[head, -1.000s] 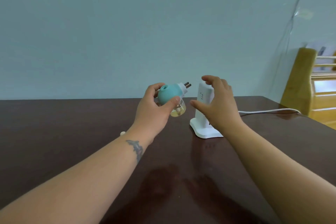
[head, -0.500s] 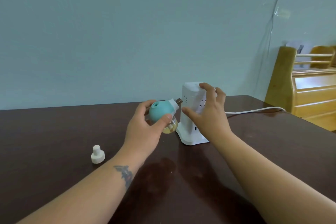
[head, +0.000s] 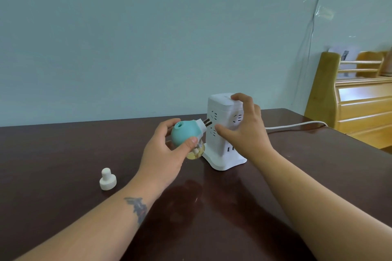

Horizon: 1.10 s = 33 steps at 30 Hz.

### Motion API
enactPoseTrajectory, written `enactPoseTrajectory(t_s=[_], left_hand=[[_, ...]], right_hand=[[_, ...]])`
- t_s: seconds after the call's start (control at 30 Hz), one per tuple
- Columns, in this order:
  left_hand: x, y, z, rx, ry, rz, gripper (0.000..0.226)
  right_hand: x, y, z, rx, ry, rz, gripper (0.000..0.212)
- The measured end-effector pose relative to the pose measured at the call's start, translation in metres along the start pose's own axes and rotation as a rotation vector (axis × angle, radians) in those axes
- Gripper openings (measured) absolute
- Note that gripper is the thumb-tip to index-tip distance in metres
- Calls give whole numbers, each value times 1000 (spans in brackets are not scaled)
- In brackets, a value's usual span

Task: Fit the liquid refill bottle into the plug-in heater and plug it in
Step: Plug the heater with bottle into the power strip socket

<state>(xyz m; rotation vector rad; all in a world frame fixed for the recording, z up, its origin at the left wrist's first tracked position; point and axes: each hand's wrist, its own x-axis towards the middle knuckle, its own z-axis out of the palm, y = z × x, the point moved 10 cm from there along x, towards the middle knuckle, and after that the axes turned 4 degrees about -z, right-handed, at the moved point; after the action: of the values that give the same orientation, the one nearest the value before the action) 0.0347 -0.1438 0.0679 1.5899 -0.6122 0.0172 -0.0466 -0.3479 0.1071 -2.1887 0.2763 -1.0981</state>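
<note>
My left hand [head: 163, 154] grips the teal plug-in heater [head: 184, 133], with the clear refill bottle [head: 196, 151] of yellowish liquid fitted underneath it. The heater's two metal prongs [head: 206, 122] point right and sit just at the left face of the white socket tower [head: 222, 133]. My right hand [head: 247, 131] holds the tower, fingers over its top and thumb on its front face. The tower stands upright on the dark brown table [head: 63, 154].
A white bottle cap [head: 107, 179] lies on the table to the left of my left forearm. The tower's white cable [head: 297, 126] runs off to the right. A wooden furniture piece [head: 360, 101] stands beyond the table's right edge.
My left hand has brought the heater closer to the tower, so the prongs now reach its left face. The view has tilted down, and the white cap has come into sight.
</note>
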Motion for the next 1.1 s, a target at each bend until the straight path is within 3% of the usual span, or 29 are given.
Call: enactPoseTrajectory(t_s=[0.4,0.67,0.73,0.87,0.93,1.03,1.1], left_hand=[[1,3,0,3,-15,29,41],[1,5,-2,42,8,75,44],[1,5,-3,65,18,86,45],[-1,9,-5,88,49,118,48],[-2,13,-6,60,56,141,50],[-6,23,-5,5,45,196,52],[-10,31,-4,-25,35,243,54]], right_hand=[[-4,1,3,97,-39,-23,69],[-3,-5,0,95,-38,-62,86],[-1,-15,-7,54,18,-89,78],[-4,-55,-24,17,167,-239,34],[-8,-75,-26,-13,197,-315,24],[-11,-92,-19,-13,154,-337,17],[-8,-85,-4,71,23,-200,18]])
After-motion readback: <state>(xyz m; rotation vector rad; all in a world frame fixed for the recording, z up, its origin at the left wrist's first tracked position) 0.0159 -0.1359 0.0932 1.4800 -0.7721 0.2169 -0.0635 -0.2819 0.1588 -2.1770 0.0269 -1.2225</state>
